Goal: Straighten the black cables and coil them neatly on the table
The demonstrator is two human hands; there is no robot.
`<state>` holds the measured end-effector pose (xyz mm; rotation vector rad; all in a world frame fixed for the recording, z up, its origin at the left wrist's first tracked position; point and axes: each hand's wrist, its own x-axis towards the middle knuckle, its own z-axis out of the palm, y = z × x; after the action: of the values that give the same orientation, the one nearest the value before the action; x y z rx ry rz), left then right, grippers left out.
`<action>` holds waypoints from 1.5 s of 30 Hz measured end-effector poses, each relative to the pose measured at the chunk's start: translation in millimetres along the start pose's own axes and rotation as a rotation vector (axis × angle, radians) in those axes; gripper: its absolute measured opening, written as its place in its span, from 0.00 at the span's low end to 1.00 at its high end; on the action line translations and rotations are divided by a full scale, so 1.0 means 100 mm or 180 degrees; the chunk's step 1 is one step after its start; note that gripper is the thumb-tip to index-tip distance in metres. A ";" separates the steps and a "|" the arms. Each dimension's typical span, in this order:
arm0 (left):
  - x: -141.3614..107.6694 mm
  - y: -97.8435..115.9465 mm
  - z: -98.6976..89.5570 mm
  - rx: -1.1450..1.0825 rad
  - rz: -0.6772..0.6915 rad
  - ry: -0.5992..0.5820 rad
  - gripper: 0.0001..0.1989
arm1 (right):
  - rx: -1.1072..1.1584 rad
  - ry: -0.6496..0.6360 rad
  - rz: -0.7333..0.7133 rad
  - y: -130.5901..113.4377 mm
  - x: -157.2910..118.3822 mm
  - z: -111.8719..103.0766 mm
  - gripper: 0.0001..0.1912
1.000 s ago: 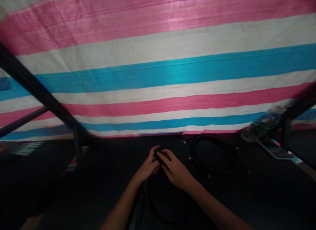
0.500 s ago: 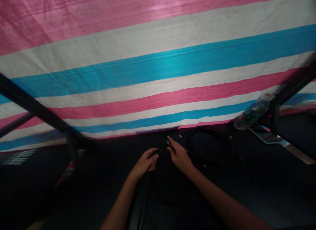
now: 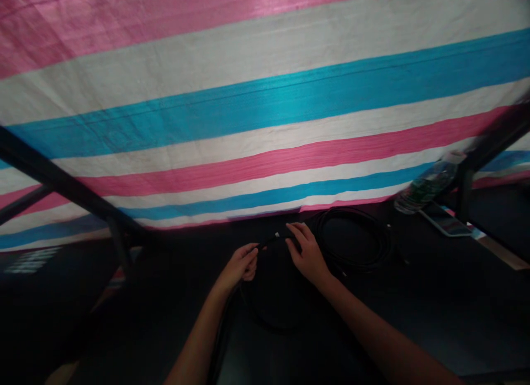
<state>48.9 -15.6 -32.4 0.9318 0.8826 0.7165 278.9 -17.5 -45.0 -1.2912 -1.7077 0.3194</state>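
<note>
A black cable (image 3: 271, 241) runs between my two hands above a dark surface, and part of it loops below them. My left hand (image 3: 240, 268) is closed, with thumb and fingers pinching the cable. My right hand (image 3: 306, 251) is curled around the cable's other side, its fingertips at the cable. A small light-coloured connector tip (image 3: 277, 234) shows just above the cable between the hands. Right beside my right hand lies a coiled black cable (image 3: 356, 239), with small bright ends around it.
A clear plastic bottle (image 3: 430, 183) leans at the right, near a phone (image 3: 447, 219) lying flat. Dark metal bars (image 3: 78, 194) slant on both sides. A striped pink, white and blue sheet (image 3: 248, 153) hangs behind.
My hands have moved slightly apart, the right one to the right. A stretch of cable now spans between them, where earlier there was a gap. The view has shifted a little.
</note>
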 end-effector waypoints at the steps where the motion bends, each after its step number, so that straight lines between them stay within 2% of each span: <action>1: 0.00 -0.01 -0.01 0.0035 -0.0081 -0.0048 0.25 | -0.0014 -0.0200 -0.0145 -0.04 -0.01 -0.02 0.22; 5: -0.03 -0.03 0.00 0.0191 -0.0421 -0.0319 0.22 | 0.0458 -0.1744 -0.0534 -0.16 -0.06 -0.05 0.19; 6: -0.04 -0.04 0.01 0.0213 -0.0469 -0.0373 0.22 | 0.0558 -0.1980 -0.0555 -0.17 -0.07 -0.05 0.17; 7: -0.05 -0.05 0.03 0.0217 -0.0487 -0.0402 0.22 | 0.0588 -0.2044 -0.0550 -0.17 -0.08 -0.04 0.15; 8: -0.05 -0.05 0.04 0.0201 -0.0473 -0.0400 0.22 | 0.0554 -0.1964 -0.0528 -0.16 -0.09 -0.02 0.13; 11: -0.06 -0.03 0.08 0.0109 -0.0290 -0.0260 0.25 | 0.0347 -0.1384 -0.0361 -0.10 -0.07 0.01 0.10; 17: -0.14 0.12 0.04 0.0020 0.0148 0.0019 0.25 | 0.0115 -0.0227 0.0166 0.12 0.09 -0.08 0.13; 20: -0.16 0.16 0.00 -0.0037 0.0234 -0.0008 0.31 | 0.0059 0.0073 0.0328 0.20 0.15 -0.16 0.14; 22: -0.14 0.15 -0.02 -0.0058 0.0299 0.0090 0.35 | 0.0051 0.0076 0.0376 0.22 0.17 -0.20 0.13; 27: -0.06 0.07 -0.04 0.0083 0.0259 0.0428 0.30 | 0.0088 -0.0324 0.0408 0.20 0.18 -0.22 0.15; 31: -0.08 0.08 -0.01 0.0221 0.0080 0.0399 0.34 | 0.0170 -0.0779 0.0360 0.19 0.16 -0.23 0.14; 34: -0.12 0.10 0.02 0.0507 -0.0068 0.0285 0.38 | 0.0258 -0.1028 0.0280 0.18 0.15 -0.22 0.21; 37: -0.12 0.08 0.03 0.0826 -0.0125 0.0205 0.38 | 0.0351 -0.1094 0.0152 0.16 0.15 -0.23 0.25; 39: -0.09 0.04 0.01 0.0877 -0.0065 0.0272 0.35 | 0.0384 -0.1050 0.0109 0.16 0.16 -0.24 0.21; 42: -0.03 -0.01 -0.03 0.0867 0.0069 0.0481 0.26 | 0.0417 -0.1068 0.0124 0.17 0.16 -0.25 0.16; 45: 0.03 -0.02 -0.08 0.0892 0.0157 0.0673 0.19 | 0.0531 -0.1165 0.0168 0.17 0.14 -0.23 0.17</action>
<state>44.0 -11.4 -37.7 1.1434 1.1712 0.7553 307.8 -6.1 -37.1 -1.2083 -1.9035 0.7514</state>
